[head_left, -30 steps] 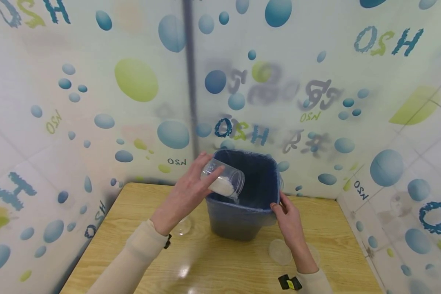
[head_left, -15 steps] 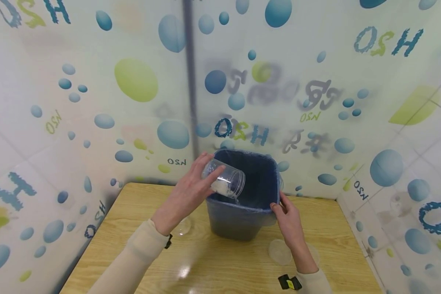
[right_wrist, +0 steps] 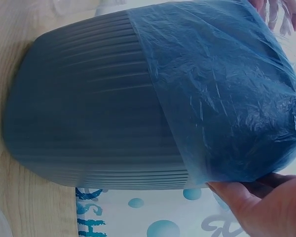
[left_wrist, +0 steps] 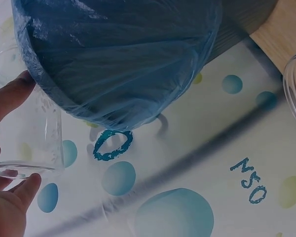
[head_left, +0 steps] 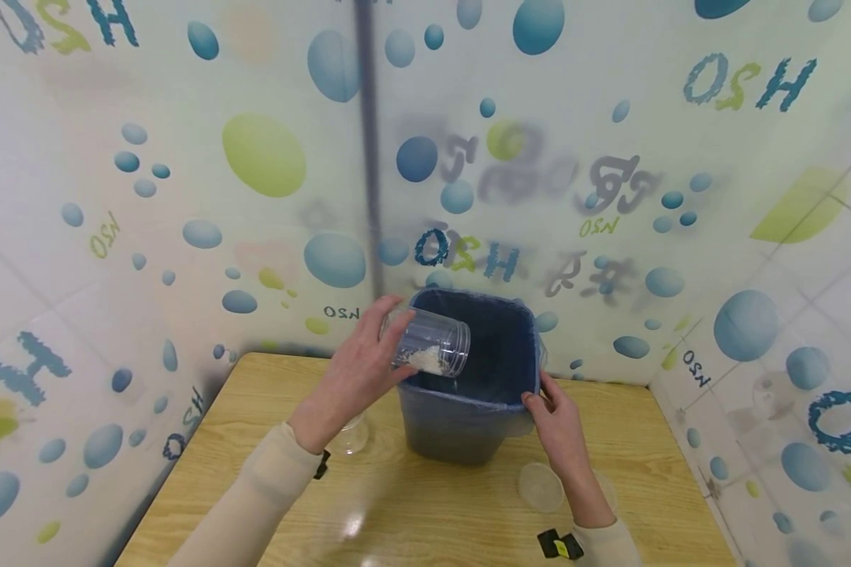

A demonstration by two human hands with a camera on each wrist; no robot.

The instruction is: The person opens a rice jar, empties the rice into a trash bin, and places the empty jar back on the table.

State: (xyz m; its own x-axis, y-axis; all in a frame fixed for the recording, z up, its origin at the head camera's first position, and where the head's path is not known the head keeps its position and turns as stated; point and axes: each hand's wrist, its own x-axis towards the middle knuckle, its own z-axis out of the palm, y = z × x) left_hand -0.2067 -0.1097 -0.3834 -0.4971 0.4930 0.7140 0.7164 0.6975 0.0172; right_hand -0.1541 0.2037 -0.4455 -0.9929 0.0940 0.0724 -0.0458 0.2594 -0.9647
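Note:
My left hand (head_left: 354, 366) grips a clear plastic jar (head_left: 441, 324) lying almost on its side. Its open mouth hangs over the left rim of a blue bin (head_left: 440, 441). White grains (head_left: 427, 360) sit in the lower part of the jar near the mouth. A thin blue bag (right_wrist: 202, 94) lines the bin and folds down over its outside. In the head view my right hand (head_left: 560, 425) holds the bin's right rim, the thumb in front. Fingers and thumb also show around the jar (left_wrist: 50, 128) in the left wrist view. The bin's bottom is hidden.
The bin stands on a wooden table (head_left: 397, 520). A round translucent lid (head_left: 541, 487) lies near the right forearm, and another faint disc (head_left: 605, 490) is partly behind it. A clear container (head_left: 352, 435) stands beside the left wrist. A patterned curtain (head_left: 269, 236) hangs close behind.
White grains in the jar have become fewer. My left hand has shifted back slightly and its fingers have moved toward the jar's base. The right hand and bin have stayed put.

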